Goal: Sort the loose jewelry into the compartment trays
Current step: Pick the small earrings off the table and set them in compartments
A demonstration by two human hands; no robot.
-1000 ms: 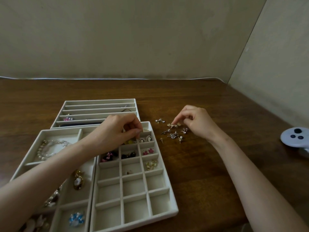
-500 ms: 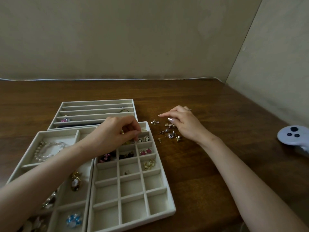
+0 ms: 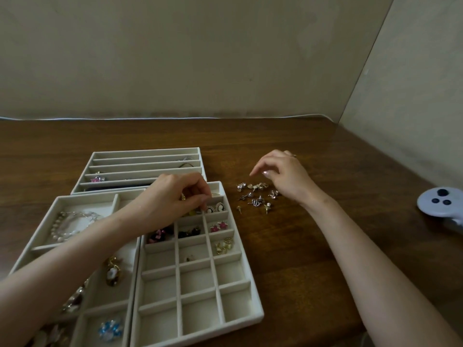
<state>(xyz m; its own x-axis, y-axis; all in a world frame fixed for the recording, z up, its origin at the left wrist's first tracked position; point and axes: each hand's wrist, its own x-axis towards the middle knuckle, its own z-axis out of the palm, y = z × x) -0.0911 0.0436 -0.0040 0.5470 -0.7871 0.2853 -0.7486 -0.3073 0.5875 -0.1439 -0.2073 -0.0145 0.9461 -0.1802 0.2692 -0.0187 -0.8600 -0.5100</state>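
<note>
Left fingers [image 3: 200, 194] are pinching a gold piece [image 3: 183, 196] over the grid tray [image 3: 198, 314] — right fingers [image 3: 260, 169] hovering spread — and any slip is risking a wrong-compartment drop.

You had three trays on the desk's [image 3: 300, 271] left half: the slotted tray [image 3: 145, 156] farthest back, the wide-compartment tray [image 3: 85, 197] before it toward the near left corner, and the grid tray [image 3: 198, 314] against that one's right wall. Your left hand [image 3: 172, 196], pinching a small earring [image 3: 183, 196], was over the grid tray's far rows. The loose jewelry [image 3: 256, 196] lay just right of that tray's far end (your right hand [image 3: 285, 176] above it). A controller [image 3: 437, 202] sat at the right edge.
</note>
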